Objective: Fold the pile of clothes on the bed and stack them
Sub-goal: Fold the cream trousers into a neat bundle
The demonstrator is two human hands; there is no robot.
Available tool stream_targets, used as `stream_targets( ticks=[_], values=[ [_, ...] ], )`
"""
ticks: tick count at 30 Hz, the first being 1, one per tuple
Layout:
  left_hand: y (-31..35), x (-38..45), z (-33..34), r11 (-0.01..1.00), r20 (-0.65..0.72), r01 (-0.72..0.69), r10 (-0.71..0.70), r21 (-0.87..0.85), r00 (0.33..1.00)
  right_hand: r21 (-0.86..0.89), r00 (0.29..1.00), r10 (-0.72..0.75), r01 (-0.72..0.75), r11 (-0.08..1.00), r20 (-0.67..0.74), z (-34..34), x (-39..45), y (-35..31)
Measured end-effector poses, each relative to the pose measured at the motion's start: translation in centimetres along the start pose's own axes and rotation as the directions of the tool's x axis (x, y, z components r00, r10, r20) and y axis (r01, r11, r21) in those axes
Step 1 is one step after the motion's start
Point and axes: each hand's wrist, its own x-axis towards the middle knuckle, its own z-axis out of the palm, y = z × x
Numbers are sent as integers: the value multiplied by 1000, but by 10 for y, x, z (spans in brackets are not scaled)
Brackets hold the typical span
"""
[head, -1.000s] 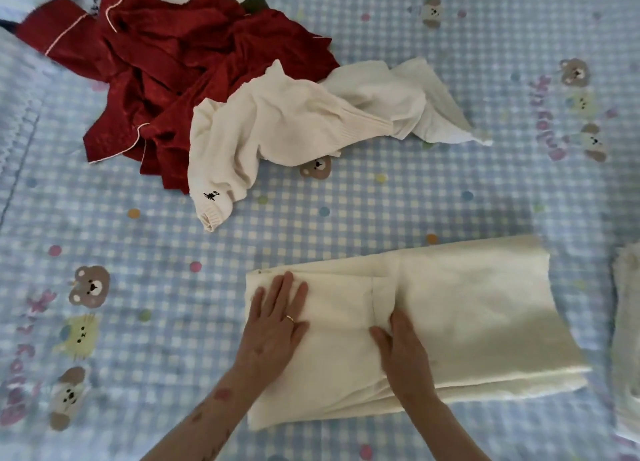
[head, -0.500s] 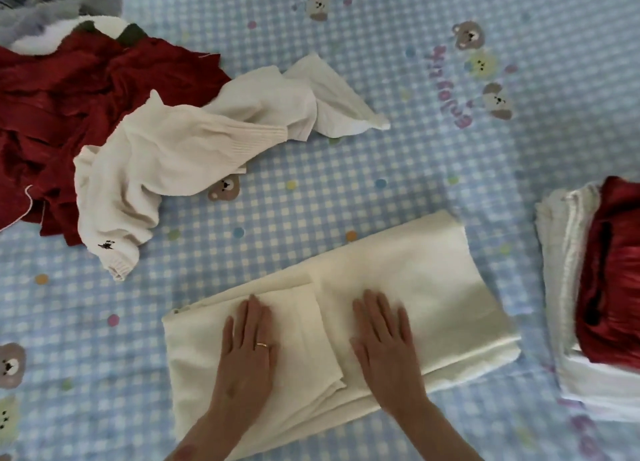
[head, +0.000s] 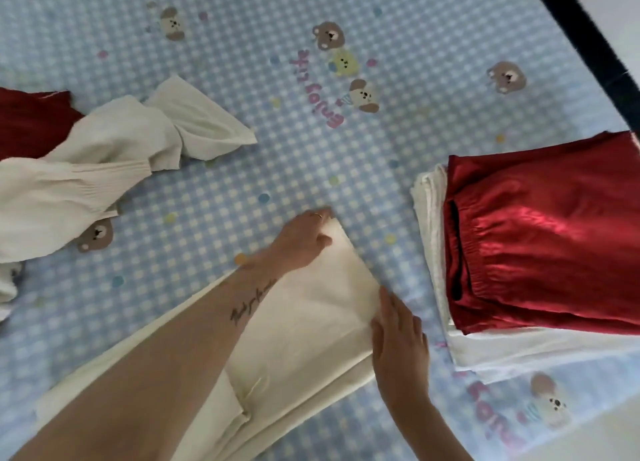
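Cream garment (head: 304, 325): your left hand (head: 304, 240) pinches its far corner, right hand (head: 398, 336) lies flat; layers below may slip apart.

Cream folded garment (head: 311, 325), red satin shorts (head: 540, 239) on white cloth (head: 429, 218), blue-checked bear-print sheet (head: 242, 45).

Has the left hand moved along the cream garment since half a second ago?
Yes. The left hand has gone from the cream garment's near-left part to its far right corner, toward the red shorts.
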Motion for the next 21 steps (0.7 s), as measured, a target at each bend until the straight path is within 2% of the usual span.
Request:
stream_targets(
  ticks=[2,4,8,10,12,16,19,21],
  values=[
    [6,9,-11,998,118,28,-21,-51,993,112,998,59,-58,992,3,-2,1,0],
    [6,5,-24,995,155,23,-9,-92,988,178,989,145,-145,973,8,-4,1,-2],
    [-1,-26,-50,985,84,-40,54,-168,995,80,966,246,-252,964,86,-11,0,-6],
    [-4,-46,-60,983,54,-65,75,-171,996,209,958,260,-281,937,123,-17,2,-8],
    [-7,-68,-67,984,-4,-107,107,-140,994,342,962,234,-268,901,140,-29,4,-16],
    [-31,-125,-89,988,-219,-145,131,-51,967,452,982,119,-172,875,145,-65,-23,-58],
    [-79,-192,-101,995,-361,-100,82,-31,929,517,976,-35,-83,852,213,-77,-76,-114],
    [-116,-239,-102,996,-426,-81,54,-46,903,511,940,-140,-40,858,310,-57,-117,-160]
  ],
)
